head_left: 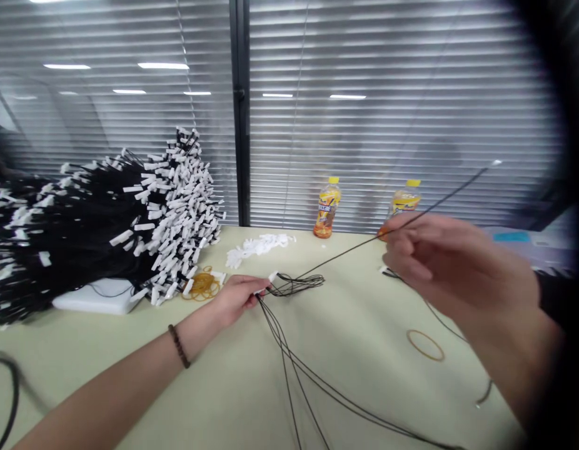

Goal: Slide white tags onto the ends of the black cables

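My left hand (pixel 242 299) pinches a small bunch of thin black cables (pixel 299 284) with white tags near its fingertips. Looped ends of the bunch stick out to the right of the fingers, while longer strands run down toward the lower right of the table. Raised at the right, my right hand (pixel 449 269) has thumb and fingers closed on one black cable (pixel 348 251). That cable stretches taut from the bunch up past the fingers to a pale tip at the upper right. Motion slightly smears the right hand.
A big heap of black cables with white tags (pixel 177 212) fills the left. Beside it lie yellow rubber bands (pixel 204 285) and a pile of white tags (pixel 261 245). Two drink bottles (pixel 327 209) stand by the blinds. A single rubber band (pixel 425 345) lies at right.
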A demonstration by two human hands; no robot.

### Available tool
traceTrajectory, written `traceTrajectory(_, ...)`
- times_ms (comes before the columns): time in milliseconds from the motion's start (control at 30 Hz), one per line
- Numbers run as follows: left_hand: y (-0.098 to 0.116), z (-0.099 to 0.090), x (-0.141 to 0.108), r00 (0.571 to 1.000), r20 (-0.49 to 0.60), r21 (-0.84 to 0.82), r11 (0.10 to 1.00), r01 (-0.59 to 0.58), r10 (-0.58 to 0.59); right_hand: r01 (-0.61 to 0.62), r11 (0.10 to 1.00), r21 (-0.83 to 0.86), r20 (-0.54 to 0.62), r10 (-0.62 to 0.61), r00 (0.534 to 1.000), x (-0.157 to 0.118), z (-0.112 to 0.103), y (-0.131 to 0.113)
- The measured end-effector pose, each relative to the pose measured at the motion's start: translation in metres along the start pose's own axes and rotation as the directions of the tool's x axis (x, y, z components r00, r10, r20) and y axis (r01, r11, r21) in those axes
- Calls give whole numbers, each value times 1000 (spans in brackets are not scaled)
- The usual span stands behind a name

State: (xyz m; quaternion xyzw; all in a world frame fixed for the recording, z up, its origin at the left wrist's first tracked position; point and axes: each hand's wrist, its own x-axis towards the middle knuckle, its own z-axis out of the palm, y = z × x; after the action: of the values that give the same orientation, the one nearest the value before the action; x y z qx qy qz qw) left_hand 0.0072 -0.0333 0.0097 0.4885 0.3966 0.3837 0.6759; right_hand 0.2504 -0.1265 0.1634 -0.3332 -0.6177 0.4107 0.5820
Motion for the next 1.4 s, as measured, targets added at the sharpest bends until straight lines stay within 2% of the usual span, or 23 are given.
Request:
traceTrajectory(67, 1, 0, -1, 1000, 6, -31, 999, 9, -8, 48, 999, -17, -157, -50, 986, 2, -6, -2)
traceTrajectory(133, 3, -1, -1, 1000, 10, -58, 998, 29, -29, 80, 997, -2, -258, -78, 963, 5, -10, -4)
traceTrajectory(200, 4, -2, 0, 998, 13, -75, 995, 60, -59, 99, 995, -11, -286, -98, 953, 9, -12, -1)
traceTrajectory(267, 4, -2, 1, 996, 8, -96, 991, 91, -91, 87, 991, -100, -284, -112, 952, 12, -12, 11)
traceTrajectory(367, 5, -2, 2, 989, 6, -123, 981, 149, -149, -15, 910, -413, -246, -95, 965, 9, 2, 45)
traceTrajectory(400, 5, -2, 2, 986, 11, -123, 978, 166, -166, -57, 857, -512, -202, -55, 978, 6, 10, 59)
traceTrajectory(467, 6, -1, 2, 982, 30, -112, 976, 187, -185, -102, 802, -589, -91, 60, 994, -3, 29, 85)
traceTrajectory(600, 7, 1, -1, 986, 53, -72, 985, 160, -156, 40, 632, -774, 100, 60, 993, -20, 60, 118)
traceTrajectory(700, 6, 2, -3, 990, 63, -8, 992, 124, -123, 100, 501, -860, 125, 18, 992, -27, 64, 125)
traceTrajectory(767, 5, 2, -4, 992, 65, 35, 994, 103, -105, 109, 452, -885, 131, 17, 991, -28, 63, 127)
traceTrajectory(933, 4, 3, -5, 995, 76, 71, 996, 62, -67, 121, 398, -909, 159, 63, 985, -30, 63, 130)
traceTrajectory(1133, 4, 3, -5, 994, 78, 77, 995, 68, -74, 108, 369, -923, 146, 78, 986, -30, 63, 129)
traceTrajectory(1400, 2, 3, -5, 994, 77, 86, 994, 67, -74, 111, 379, -919, 159, 96, 983, -31, 62, 128)
